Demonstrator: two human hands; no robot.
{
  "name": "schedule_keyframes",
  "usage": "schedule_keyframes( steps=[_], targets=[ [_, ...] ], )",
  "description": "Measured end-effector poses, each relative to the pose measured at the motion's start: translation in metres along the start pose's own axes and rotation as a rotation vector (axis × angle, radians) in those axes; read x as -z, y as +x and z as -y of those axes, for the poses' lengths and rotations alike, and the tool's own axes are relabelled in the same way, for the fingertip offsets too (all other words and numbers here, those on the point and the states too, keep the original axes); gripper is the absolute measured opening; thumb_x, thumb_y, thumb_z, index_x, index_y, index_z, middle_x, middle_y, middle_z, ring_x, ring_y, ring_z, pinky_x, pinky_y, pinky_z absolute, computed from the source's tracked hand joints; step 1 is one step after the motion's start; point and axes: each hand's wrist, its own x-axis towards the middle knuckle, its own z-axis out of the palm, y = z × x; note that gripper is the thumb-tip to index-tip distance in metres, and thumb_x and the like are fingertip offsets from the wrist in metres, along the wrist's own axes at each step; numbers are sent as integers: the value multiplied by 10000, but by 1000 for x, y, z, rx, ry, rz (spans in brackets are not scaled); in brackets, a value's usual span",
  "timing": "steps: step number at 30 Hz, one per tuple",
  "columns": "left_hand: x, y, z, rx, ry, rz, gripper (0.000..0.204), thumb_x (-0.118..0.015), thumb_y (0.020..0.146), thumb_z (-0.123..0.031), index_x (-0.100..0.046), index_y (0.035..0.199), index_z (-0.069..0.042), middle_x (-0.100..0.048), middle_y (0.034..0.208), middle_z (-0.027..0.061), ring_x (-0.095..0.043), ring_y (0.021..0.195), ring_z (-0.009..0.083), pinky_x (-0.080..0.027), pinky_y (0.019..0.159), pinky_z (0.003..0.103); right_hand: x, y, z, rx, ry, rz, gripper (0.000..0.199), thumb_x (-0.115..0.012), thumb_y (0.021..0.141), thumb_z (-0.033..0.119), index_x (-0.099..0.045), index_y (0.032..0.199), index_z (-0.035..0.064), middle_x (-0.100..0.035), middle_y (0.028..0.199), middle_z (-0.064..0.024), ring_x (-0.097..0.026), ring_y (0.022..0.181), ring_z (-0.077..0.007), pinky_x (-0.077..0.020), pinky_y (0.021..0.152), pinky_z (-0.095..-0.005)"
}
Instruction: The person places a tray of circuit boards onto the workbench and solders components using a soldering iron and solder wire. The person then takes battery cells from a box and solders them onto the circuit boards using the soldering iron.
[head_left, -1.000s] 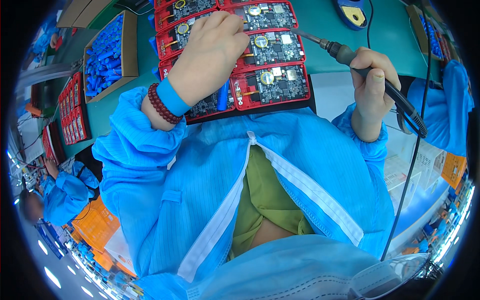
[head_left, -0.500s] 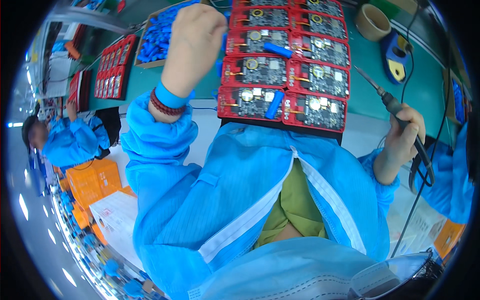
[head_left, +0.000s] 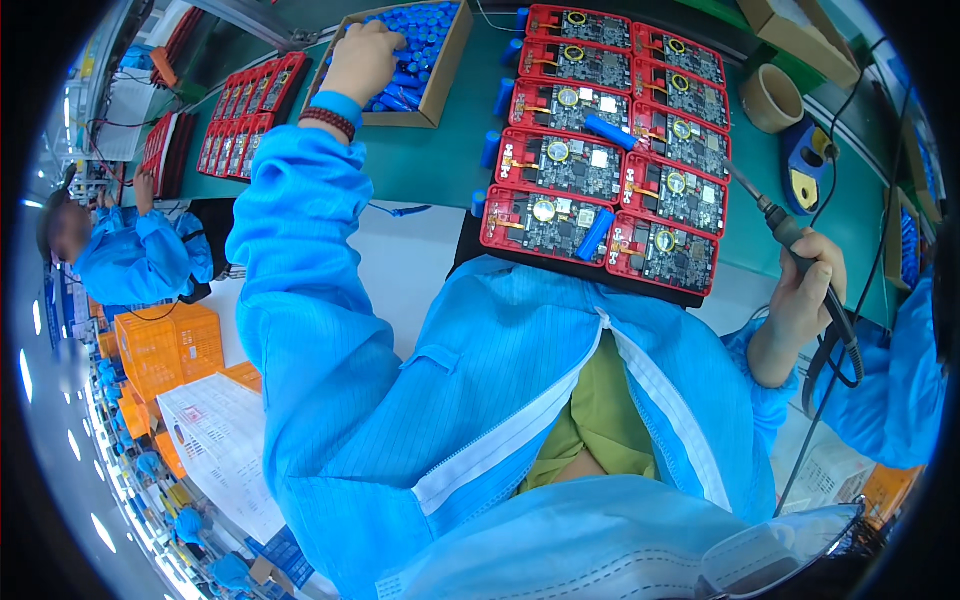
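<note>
My left hand (head_left: 362, 65) is over a cardboard box (head_left: 432, 112) of blue cylindrical batteries (head_left: 405, 92); its fingertips are hidden, so their grip is unclear. My right hand (head_left: 808, 285) is closed round the handle of a soldering iron (head_left: 787, 228), its tip pointing up and left beside the circuit boards. Two columns of red cases (head_left: 655, 272) with circuit boards (head_left: 570, 165) lie in front of me. One blue battery (head_left: 609, 131) rests across boards in the middle rows, another blue battery (head_left: 596, 234) on the nearest row. Several batteries (head_left: 490, 150) stand along the left side.
A blue soldering-iron stand (head_left: 803, 170) with a yellow sponge and a tan round pot (head_left: 772, 98) are at the right. More red cases (head_left: 240, 115) lie at the left on the green table (head_left: 420, 160). A cable (head_left: 868, 290) hangs at the right. A co-worker (head_left: 140, 245) sits at far left.
My left hand has moved away from beside the red cases to the battery box, which shows more fully. The view has shifted. My right hand keeps holding the soldering iron.
</note>
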Motion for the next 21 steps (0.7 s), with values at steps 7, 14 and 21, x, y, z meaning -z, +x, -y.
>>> schedule_keyframes(
  steps=[7,14,21],
  targets=[
    [4,13,-3,-155,93,167,334,-604,770,-68,-599,1103,-105,-608,1017,139,-560,999,335,-469,852,429,-1,0,4,-19,-14,29,344,-469,950,270,-566,890,-55,-481,631,-57,-356,468,-54,-212,442,-211],
    [71,-4,-24,263,-952,12,196,-597,857,-140,-605,1033,-53,-629,802,83,-628,732,172,-497,678,271,-10,4,1,-96,5,-47,327,-455,950,242,-560,903,-64,-513,705,-68,-384,506,-71,-257,459,-217],
    [112,-8,-145,142,-1752,343,145,-494,935,-113,-558,1028,-22,-613,840,41,-596,723,79,-496,657,212,-49,17,4,-107,97,125,223,-568,880,148,-553,1045,-1,-558,852,-51,-505,740,-104,-421,657,-242]
  ],
)
